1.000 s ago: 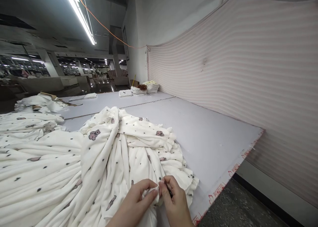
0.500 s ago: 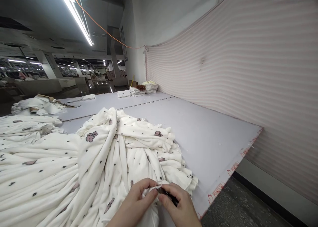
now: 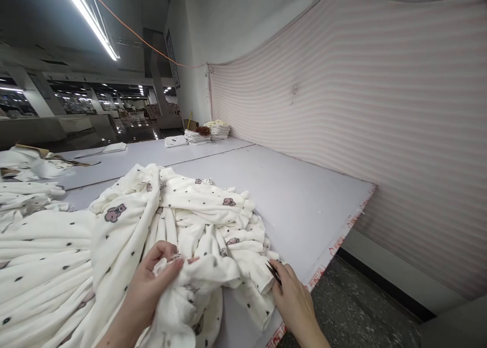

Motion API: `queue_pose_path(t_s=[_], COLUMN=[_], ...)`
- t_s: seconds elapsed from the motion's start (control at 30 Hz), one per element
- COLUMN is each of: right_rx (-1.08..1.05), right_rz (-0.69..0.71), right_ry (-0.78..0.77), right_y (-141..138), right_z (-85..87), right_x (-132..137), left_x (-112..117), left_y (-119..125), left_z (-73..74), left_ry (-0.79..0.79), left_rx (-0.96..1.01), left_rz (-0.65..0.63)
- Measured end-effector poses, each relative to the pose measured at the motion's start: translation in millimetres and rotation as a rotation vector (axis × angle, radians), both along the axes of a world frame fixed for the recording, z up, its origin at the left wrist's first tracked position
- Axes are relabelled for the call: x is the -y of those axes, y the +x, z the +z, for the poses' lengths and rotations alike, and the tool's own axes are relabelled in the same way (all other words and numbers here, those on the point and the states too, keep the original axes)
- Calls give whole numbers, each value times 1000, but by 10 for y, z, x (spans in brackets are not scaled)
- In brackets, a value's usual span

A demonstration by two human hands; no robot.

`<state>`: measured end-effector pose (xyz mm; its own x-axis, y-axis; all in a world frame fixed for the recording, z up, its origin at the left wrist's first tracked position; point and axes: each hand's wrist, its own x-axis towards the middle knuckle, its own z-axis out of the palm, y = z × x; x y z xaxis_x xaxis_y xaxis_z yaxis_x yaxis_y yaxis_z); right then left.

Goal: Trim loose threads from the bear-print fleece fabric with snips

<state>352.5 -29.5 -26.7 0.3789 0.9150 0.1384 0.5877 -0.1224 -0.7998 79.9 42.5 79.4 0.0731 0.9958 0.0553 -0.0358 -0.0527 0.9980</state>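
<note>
White fleecy fabric (image 3: 205, 274) printed with dots and pinkish bears is pinched between the thumb and fingers of my left hand (image 3: 152, 277), its edge raised off the heap. My right hand (image 3: 293, 298) grips dark thread snips (image 3: 273, 271), whose pointed tips stick out toward the cloth at the right side of the heap. From there the snips sit well apart from my left hand. The large gathered heap (image 3: 110, 256) of the same fabric spreads over the left and middle of the table (image 3: 292, 185). Part of the snips is hidden in my palm.
Stacks of folded white cloth (image 3: 217, 131) stand at the table's far end by the wall. Crumpled white pieces (image 3: 32, 163) lie at the far left. A pink-striped curtain (image 3: 361, 94) hangs along the right, above dark speckled floor (image 3: 361, 297).
My hands have parted: the left has moved left and up with the fabric edge, the right has moved right with the snips. The whole view has shifted slightly.
</note>
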Motion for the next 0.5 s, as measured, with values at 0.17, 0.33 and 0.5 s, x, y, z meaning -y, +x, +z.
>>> queue_pose_path(t_s=[0.17, 0.33, 0.5], right_rx=[-41, -233, -298], right_rz=[9, 133, 205], right_ry=[59, 110, 109], right_y=[1, -232, -345], right_z=[37, 128, 262], right_x=[-89, -88, 67], left_x=[48, 280, 317], left_y=[190, 714, 840], left_z=[-78, -401, -562], left_ry=[123, 336, 399], left_rx=[-456, -789, -788], left_rz=[-354, -494, -350])
